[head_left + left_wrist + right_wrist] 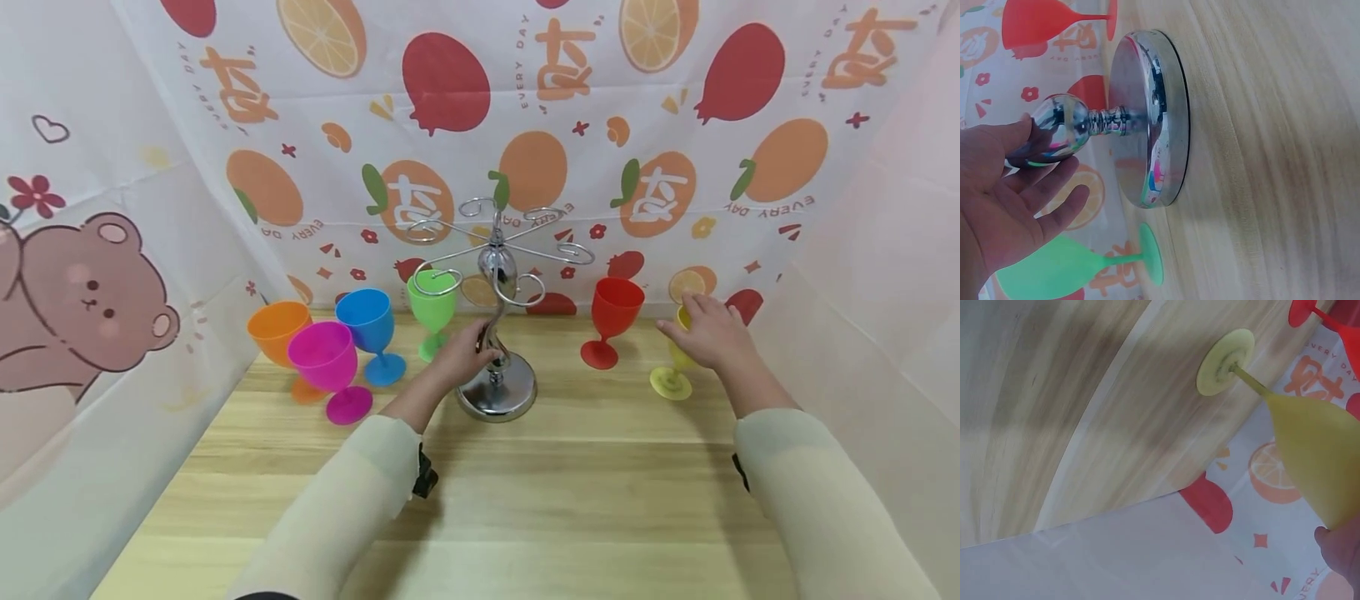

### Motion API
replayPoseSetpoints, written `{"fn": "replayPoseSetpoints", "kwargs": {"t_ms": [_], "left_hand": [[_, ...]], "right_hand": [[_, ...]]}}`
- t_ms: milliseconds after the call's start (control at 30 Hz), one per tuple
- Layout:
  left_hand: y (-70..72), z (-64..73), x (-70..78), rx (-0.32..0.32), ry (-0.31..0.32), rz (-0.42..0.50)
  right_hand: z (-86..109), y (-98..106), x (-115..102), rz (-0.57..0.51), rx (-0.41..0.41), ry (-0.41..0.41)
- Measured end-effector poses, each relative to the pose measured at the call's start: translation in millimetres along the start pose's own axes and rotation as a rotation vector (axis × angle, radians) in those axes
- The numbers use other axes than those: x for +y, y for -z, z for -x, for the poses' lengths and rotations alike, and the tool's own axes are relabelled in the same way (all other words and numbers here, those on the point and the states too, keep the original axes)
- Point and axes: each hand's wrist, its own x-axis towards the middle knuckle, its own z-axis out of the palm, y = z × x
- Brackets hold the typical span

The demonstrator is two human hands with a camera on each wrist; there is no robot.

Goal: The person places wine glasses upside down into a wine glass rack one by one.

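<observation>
My left hand [462,358] holds the twisted stem of a chrome cup stand [498,398], which has curled wire arms at its top. In the left wrist view, the thumb lies on the stem's shiny bulge and the fingers [1063,209] reach behind it. Over at the right, my right hand [712,333] is at the upper part of a yellow plastic goblet [671,383], thumb and fingers spread about its rim. The goblet's foot is on the table. In the right wrist view only a bit of the hand [1342,550] shows beside the yellow bowl [1313,444].
A red goblet [617,308] stands between the stand and the yellow one. Left of the stand are green [432,308], blue [367,321], magenta [324,358] and orange [279,333] goblets. Printed cloth [450,83] hangs behind the wooden table [570,500].
</observation>
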Motion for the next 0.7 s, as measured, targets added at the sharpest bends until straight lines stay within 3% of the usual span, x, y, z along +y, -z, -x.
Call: {"fn": "replayPoseSetpoints", "kwargs": {"t_ms": [267,700], "left_hand": [[4.1,0.8,-0.7,-0.02,0.054,0.026],[-1.3,2.0,-0.1,-0.016,0.055,0.034]], "right_hand": [[-1.7,3.6,-3.6,0.04,0.018,0.031],[3.0,-2.2,-2.3,0.058,0.027,0.002]]}}
